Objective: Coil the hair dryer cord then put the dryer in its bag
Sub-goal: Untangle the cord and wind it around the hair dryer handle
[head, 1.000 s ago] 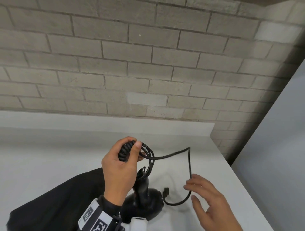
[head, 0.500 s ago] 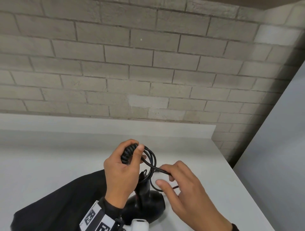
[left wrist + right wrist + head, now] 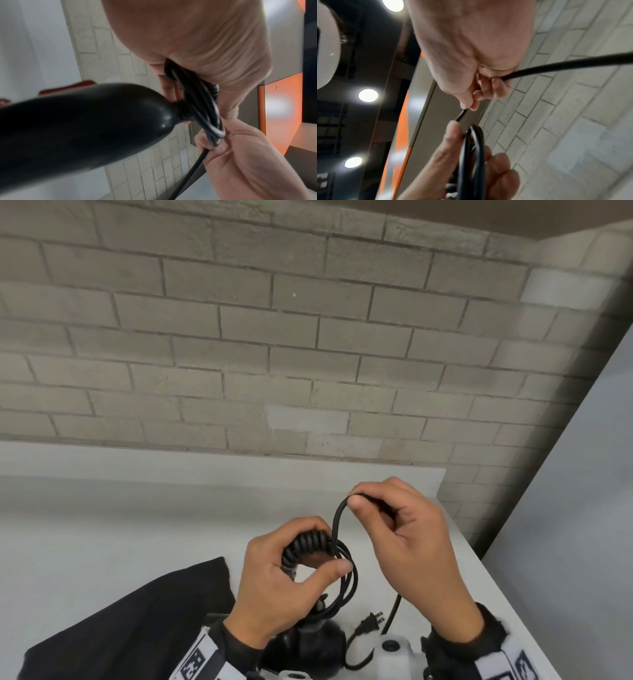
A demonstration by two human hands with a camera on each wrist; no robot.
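1. Left hand [image 3: 291, 583] curls its fingers and thumb around the gathered loops of the black cord [image 3: 337, 529], holding the coil above the tabletop [image 3: 102, 542].
2. Right hand [image 3: 411, 546] pinches a straight stretch of the same cord between thumb and forefinger, raised just above and right of the coil.
3. Below the hands, the black hair dryer [image 3: 308, 645] hangs from the cord, its plug [image 3: 371, 619] lying beside it.
4. To the left, a black bag [image 3: 137, 621] lies flat on the tabletop.
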